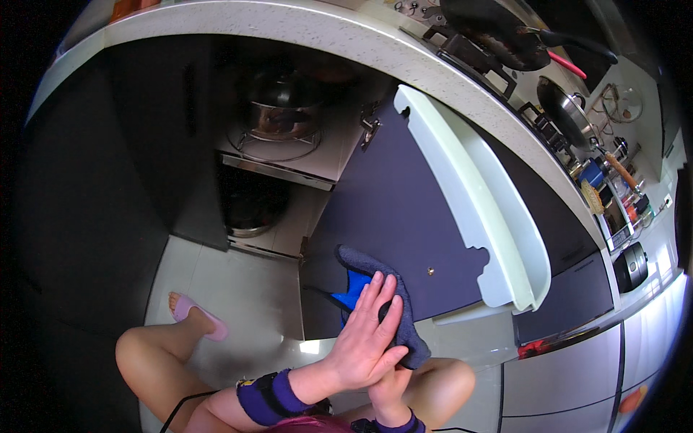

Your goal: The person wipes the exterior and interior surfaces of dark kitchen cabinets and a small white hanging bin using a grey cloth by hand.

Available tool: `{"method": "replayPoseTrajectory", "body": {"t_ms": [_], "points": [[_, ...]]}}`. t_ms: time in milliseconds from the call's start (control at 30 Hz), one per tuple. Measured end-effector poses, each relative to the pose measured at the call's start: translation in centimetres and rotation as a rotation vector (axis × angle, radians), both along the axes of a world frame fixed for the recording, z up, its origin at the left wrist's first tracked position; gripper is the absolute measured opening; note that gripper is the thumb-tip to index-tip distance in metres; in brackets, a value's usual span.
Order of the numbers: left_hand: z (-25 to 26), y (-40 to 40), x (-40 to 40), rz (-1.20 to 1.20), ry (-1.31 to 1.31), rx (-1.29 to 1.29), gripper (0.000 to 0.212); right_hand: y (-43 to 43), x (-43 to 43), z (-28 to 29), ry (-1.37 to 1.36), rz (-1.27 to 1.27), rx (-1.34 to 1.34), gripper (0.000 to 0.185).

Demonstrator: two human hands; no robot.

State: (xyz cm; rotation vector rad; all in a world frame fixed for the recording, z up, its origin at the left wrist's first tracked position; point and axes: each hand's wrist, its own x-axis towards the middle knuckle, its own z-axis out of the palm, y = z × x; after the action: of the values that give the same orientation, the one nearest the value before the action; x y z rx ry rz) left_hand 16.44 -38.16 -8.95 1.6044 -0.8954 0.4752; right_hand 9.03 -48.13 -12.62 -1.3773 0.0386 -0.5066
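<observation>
My left hand lies nearly flat on a dark grey cloth with blue patches, its fingers stretched out and slightly apart. Under it, my right hand supports the cloth from below; its fingers are hidden by the cloth and by my left hand. The cloth is folded, and its far end sticks out past my fingertips. Just beyond it stands the swung-out dark cabinet door. A pale green plastic rack sits along the door's inner face. Both wrists wear purple bands.
Inside the cabinet, a lidded metal pot rests on a wire stand above a shelf with dark cookware. A stone countertop curves overhead, with a wok and a steel pan on the stove. My slippered foot is at left.
</observation>
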Motion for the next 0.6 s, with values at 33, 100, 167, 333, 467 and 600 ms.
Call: {"method": "replayPoseTrajectory", "body": {"t_ms": [33,100,167,333,467,600], "points": [[-0.1,-0.1,0.2,-0.001,0.01,-0.014,0.08,0.0,0.3,-0.3,-0.006,-0.035,-0.04,0.04],[-1.0,0.0,0.5,0.005,0.07,-0.002,0.08,0.0,0.8,-1.3,-0.002,-0.048,-0.069,0.033],[-2.4,0.4,0.3,0.008,0.116,0.002,0.08,-0.5,0.6,-2.1,0.089,0.081,-0.211,0.045],[-2.8,0.7,-0.2,-0.007,0.162,-0.004,0.08,-0.1,-0.4,-1.9,0.195,0.07,-0.219,0.034],[1.8,0.9,0.7,-0.058,0.054,-0.076,0.08,0.0,-1.0,0.2,0.087,0.056,-0.098,0.041],[7.3,0.9,1.8,-0.104,-0.074,-0.119,0.082,-0.2,-1.4,1.1,-0.127,0.061,-0.041,0.047]]}}
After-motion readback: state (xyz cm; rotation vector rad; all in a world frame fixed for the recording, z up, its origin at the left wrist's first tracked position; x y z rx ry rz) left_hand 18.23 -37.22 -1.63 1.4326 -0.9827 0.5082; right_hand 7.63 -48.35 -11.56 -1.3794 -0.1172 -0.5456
